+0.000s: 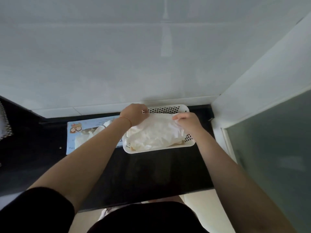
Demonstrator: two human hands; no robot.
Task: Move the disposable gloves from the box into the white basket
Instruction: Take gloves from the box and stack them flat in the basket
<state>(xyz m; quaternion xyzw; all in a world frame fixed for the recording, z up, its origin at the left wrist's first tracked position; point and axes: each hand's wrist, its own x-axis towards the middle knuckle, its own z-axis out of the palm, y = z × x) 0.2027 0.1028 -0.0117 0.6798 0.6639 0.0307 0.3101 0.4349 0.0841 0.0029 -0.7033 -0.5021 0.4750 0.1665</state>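
Nearest the camera, a black sleeve [38, 211] and two bare forearms reach forward over the dark bench [151, 174] toward the white basket [156, 150], which stands on the bench close to the tiled wall [117, 64]. Over the basket's right end, the right hand [188, 122] has its fingers [178, 117] curled together, pinching the right edge of a thin, translucent disposable glove [158, 125]. Over the basket's far left corner, the left hand [134, 115] is curled downward at the glove's left edge; its fingertips are hidden behind the hand, so I cannot tell for sure how tightly they close, though they appear to grip the film. A ring shows on one finger and a thin band circles that wrist. Between the two hands the glove is spread out above the basket, lying over a crumpled heap of more gloves [151, 140] that fills the basket's inside. Just left of the basket, partly behind the left forearm, lies the light blue box [79, 132] with more pale film showing at its opening. Beyond the basket, its perforated far wall sits against the foot of the tiled wall.
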